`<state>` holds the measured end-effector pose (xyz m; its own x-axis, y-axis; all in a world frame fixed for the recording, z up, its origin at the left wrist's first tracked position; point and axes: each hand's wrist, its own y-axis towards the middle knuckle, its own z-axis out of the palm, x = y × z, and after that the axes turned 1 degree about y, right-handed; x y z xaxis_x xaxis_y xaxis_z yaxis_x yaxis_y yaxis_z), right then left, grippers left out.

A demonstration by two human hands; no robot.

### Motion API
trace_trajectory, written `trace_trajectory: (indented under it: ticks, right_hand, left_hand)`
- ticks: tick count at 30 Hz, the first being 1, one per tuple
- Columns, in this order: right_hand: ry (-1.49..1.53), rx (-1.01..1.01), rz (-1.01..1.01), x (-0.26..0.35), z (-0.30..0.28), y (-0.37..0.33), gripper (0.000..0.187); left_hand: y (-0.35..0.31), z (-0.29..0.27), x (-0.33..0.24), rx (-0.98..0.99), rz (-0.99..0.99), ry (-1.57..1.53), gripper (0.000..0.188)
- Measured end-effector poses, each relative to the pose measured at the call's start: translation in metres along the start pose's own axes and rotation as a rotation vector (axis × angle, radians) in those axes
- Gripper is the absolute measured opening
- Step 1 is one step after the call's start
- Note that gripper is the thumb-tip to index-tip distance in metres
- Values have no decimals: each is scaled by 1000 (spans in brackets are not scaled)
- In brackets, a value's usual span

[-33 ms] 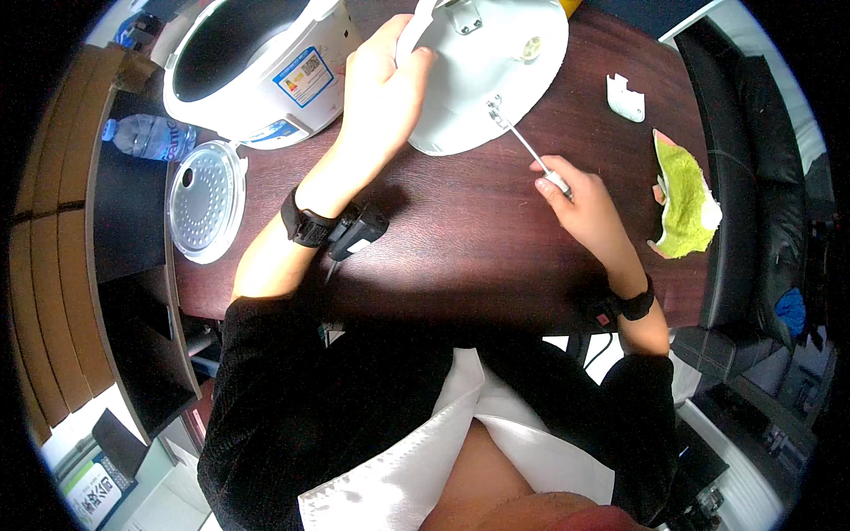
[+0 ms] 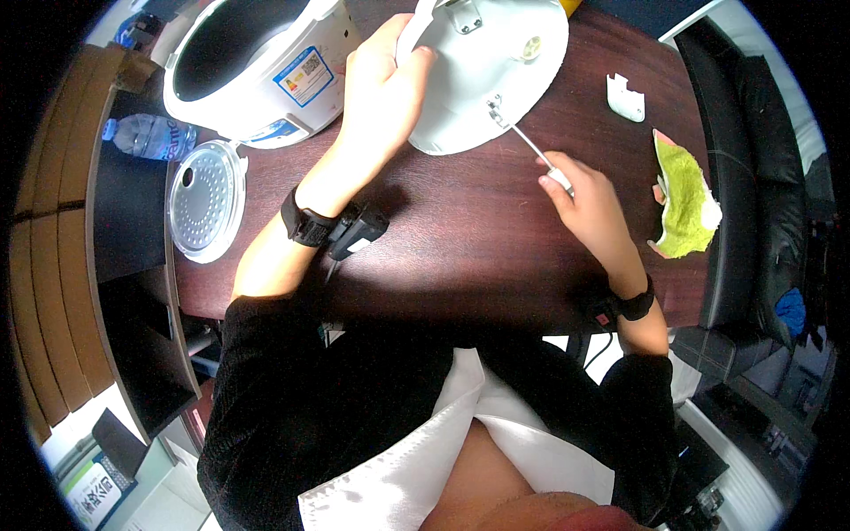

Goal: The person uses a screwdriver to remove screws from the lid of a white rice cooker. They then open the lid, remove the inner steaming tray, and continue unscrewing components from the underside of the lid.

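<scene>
My left hand (image 2: 385,93) is closed around the raised edge of a white, rounded lid (image 2: 469,84), which lies with its hollow inner side up. Metal fittings and a round yellowish spot show inside it. In my right hand (image 2: 589,199) is a screwdriver (image 2: 534,146) with a thin shaft and a pale handle, gripped between thumb and fingers. Its tip points at a small metal fitting near the lid's lower right edge; whether it touches a screw is too small to tell. A white rice cooker body (image 2: 266,84), open at the top, stands left of my left hand.
A translucent perforated disc (image 2: 205,203) lies at the table's left edge, by a water bottle (image 2: 146,137). On the right are a small white plastic piece (image 2: 626,99) and a yellow-green cloth (image 2: 686,199). A black sofa (image 2: 739,212) stands beyond the brown table (image 2: 460,248).
My right hand and the screwdriver have shifted slightly to the right, and the hand's fingers have turned a little. My left hand and the lid stay in place.
</scene>
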<state>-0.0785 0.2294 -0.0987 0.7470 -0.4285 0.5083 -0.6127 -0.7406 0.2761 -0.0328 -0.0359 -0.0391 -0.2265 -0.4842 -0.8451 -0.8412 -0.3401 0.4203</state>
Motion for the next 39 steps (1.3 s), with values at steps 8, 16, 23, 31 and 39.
trace_trajectory:
  ticks: [8,16,23,31,39]
  right_hand:
    - [56,69,181,-5,-27,1,26]
    - [-36,121,400,-36,-39,-26,23]
    - [-396,168,387,-30,-48,-19,25]
    - [-148,107,190,16,-11,56,23]
    - [239,37,463,39,30,91,30]
  left_hand:
    - [2,-2,2,14,-12,-12,22]
    - [1,-1,1,-14,23,-19,28]
    - [0,-1,1,-23,26,-17,21]
    - [2,-2,1,-16,3,16,28]
    - [0,-2,-3,-18,0,-25,24]
